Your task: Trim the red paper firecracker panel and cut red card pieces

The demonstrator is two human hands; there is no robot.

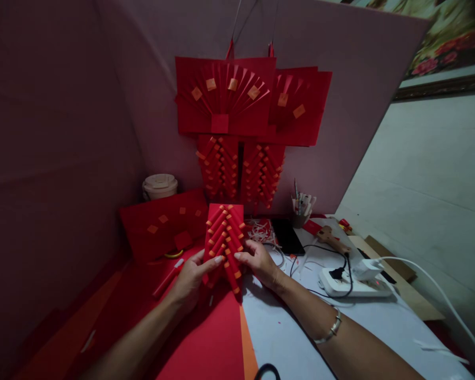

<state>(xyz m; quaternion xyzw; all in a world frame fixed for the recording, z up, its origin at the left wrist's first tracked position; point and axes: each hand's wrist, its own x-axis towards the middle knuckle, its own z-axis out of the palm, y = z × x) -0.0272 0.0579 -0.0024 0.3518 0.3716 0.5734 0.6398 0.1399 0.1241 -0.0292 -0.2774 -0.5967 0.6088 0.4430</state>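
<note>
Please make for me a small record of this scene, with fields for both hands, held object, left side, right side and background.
Left hand: grips the panel's left edge, thumb in front
Right hand: grips its right edge, thumb in front
Held object: red rectangular paper panel with orange-banded red paper rolls
Left side: slim red stick with a white tip; leaning red sheet with small orange squares
Right side: flat black rectangular device; long white plastic power strip
Background: red paper hangings with pleated fans

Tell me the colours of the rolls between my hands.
The rolls are red, orange-tipped, clearest in the head view.
</note>
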